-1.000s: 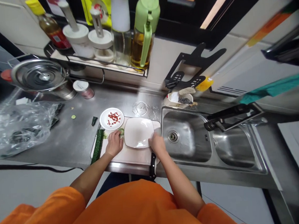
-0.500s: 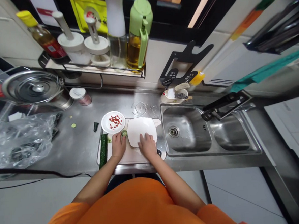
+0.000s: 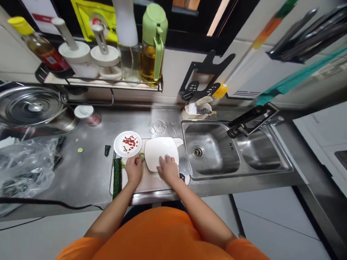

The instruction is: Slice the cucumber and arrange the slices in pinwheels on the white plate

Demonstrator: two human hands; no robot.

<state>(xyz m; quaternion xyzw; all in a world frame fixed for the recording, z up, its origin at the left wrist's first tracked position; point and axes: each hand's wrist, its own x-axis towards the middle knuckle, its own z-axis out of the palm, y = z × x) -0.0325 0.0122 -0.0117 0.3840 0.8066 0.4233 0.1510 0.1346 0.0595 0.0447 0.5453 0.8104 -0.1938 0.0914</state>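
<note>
1. Cucumber slices (image 3: 141,156) lie at the fingertips of the left hand (image 3: 134,169), on the side toward the right hand (image 3: 168,169). Whether the fingers pinch a slice is too small to tell.
2. The two hands are apart. The right hand has its fingers over the near part of a squarish plate (image 3: 158,148); blur hides whether they press on it or hold anything.
3. For neat handling, I would lift slices by their edges with a light pinch, as wet cucumber is likely to slip. Keeping the right hand's weight off the plate's rim should stop it tipping or sliding.
4. Both hands work above the cutting board (image 3: 150,181). A long piece of cucumber (image 3: 116,176) lies left of the left hand, pale green bits between them; that wrist is best kept from nudging it.
5. Just beyond the left hand, a round plate (image 3: 119,147) bears small red pieces (image 3: 130,142), so low, short reaches seem safest there.
6. A black knife handle (image 3: 182,177) shows just beside the right wrist and deserves care.
7. Farther left on the worktop (image 3: 76,179) are a dark cucumber end (image 3: 107,150) and a plastic bag (image 3: 25,166); the sink (image 3: 211,151) is right of the right hand.
</note>
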